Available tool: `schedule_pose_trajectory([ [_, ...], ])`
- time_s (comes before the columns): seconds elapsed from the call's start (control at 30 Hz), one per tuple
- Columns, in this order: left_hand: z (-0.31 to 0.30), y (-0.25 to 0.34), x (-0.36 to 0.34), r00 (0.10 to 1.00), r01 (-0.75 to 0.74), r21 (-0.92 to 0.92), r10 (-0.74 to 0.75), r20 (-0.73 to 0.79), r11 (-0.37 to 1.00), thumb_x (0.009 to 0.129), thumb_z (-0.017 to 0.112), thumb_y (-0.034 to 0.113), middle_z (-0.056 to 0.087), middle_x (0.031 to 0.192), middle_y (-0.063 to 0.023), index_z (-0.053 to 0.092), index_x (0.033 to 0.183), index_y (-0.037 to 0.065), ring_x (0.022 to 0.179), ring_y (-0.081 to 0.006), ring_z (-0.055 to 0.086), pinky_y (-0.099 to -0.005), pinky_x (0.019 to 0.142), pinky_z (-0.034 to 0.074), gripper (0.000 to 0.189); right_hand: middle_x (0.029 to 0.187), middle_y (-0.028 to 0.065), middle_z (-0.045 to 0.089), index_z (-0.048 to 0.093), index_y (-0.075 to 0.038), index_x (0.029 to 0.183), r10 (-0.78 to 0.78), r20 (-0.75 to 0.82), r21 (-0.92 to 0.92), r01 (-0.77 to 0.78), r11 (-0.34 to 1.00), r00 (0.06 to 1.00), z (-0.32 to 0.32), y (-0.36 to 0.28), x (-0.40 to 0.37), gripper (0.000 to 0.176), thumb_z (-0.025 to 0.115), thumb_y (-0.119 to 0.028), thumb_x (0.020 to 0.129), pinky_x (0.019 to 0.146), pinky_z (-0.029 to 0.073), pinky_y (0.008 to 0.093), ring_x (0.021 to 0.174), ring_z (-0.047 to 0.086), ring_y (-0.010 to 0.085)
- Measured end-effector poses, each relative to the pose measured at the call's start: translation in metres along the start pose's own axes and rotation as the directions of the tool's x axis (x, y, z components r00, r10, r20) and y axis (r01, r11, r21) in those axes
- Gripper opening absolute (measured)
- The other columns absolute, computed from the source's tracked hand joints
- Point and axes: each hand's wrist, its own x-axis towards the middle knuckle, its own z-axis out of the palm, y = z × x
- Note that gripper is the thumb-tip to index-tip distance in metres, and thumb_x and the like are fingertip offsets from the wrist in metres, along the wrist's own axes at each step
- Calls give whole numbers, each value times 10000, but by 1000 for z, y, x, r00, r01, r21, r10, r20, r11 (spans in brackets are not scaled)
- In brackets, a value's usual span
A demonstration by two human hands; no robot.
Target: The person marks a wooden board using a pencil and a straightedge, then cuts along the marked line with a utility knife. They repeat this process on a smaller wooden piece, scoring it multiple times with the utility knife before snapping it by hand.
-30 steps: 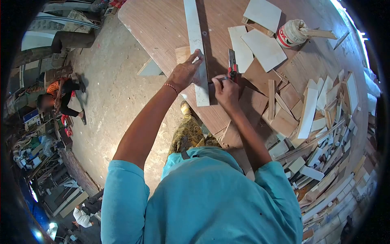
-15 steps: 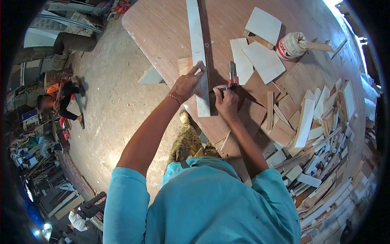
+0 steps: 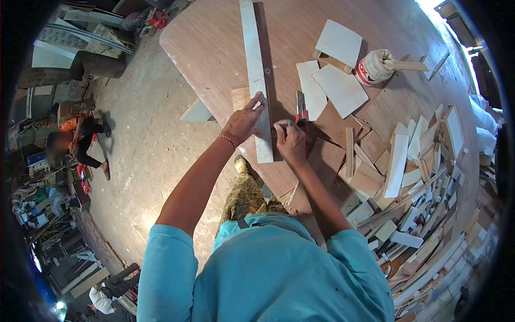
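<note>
A long narrow white board strip [image 3: 252,53] lies lengthwise on the brown wood-grain table. My left hand [image 3: 245,121] grips it near its close end, fingers curled over it; a small white bit shows at the fingertips. Just right of the strip, my right hand [image 3: 292,142] is closed in a pinch, with a small greyish thing at the fingers that I cannot make out. A red-handled utility knife [image 3: 301,110] lies beside this hand, its blade pointing away from me. Part of its handle is hidden by the hand. A small wood piece [image 3: 240,99] sticks out left of the strip.
White panels [image 3: 339,91] and a white tub [image 3: 374,68] with a stick across it stand at the table's far right. Scrap wood [image 3: 413,214] is heaped on the right. Two people are at left, one in orange [image 3: 70,126], one in white [image 3: 102,299].
The view has shifted a little, so the table things sit slightly lower and further left. My right hand has drawn closer to the strip. My left hand stays on it.
</note>
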Motion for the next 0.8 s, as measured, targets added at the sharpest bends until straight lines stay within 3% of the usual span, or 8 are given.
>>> schedule_pose_trajectory([
  [0.17,-1,-2,2,1000,-17,35,18,-21,999,495,802,135,218,1410,-86,397,1255,71,1090,-294,493,-357,880,471,863,723,128,566,532,-15,764,-63,-13,8,63,998,998,2,6,0,65,553,-63,802,610,459,374,690,573,317],
  [0.27,-1,0,-2,1000,-13,4,13,-4,1000,473,810,145,235,1394,-138,412,1232,60,1020,-312,539,-364,812,495,862,731,132,565,528,-15,751,-26,4,25,26,999,1000,2,5,-13,85,545,-74,810,611,456,382,691,570,318],
  [0.43,15,-15,4,996,-50,84,56,-66,995,548,747,59,245,1392,-143,412,1237,64,935,-322,579,-374,744,520,766,715,142,554,497,-10,739,-60,-51,5,60,998,997,9,9,1,124,538,-92,823,614,451,394,694,564,328],
  [0.57,13,-13,0,992,-70,41,74,-101,997,578,715,33,237,1396,-146,413,1236,61,944,-318,576,-371,748,516,725,709,143,554,496,-8,741,-41,-3,-13,41,999,999,5,9,-6,136,546,-105,822,609,451,394,692,566,329],
  [0.63,6,-7,0,1000,-11,21,11,-25,1000,490,786,109,224,1408,-120,399,1252,59,945,-308,572,-371,798,494,856,709,142,558,504,-6,738,-64,-5,-40,64,997,998,8,5,-1,133,544,-102,821,596,452,393,676,566,332],
  [0.7,5,-4,-1,999,30,-9,-29,19,1000,489,790,116,222,1408,-123,410,1235,44,981,-301,559,-367,825,486,840,708,138,560,501,-11,749,-96,-35,-76,93,993,995,12,7,8,117,543,-95,820,590,452,394,672,566,329],
  [0.8,6,-6,-1,998,-37,6,37,-52,999,497,795,125,219,1407,-129,414,1231,33,1014,-295,545,-362,835,481,832,702,133,561,503,-18,746,-31,-32,-3,31,1000,999,9,7,1,110,549,-92,813,591,451,392,675,567,323],
])
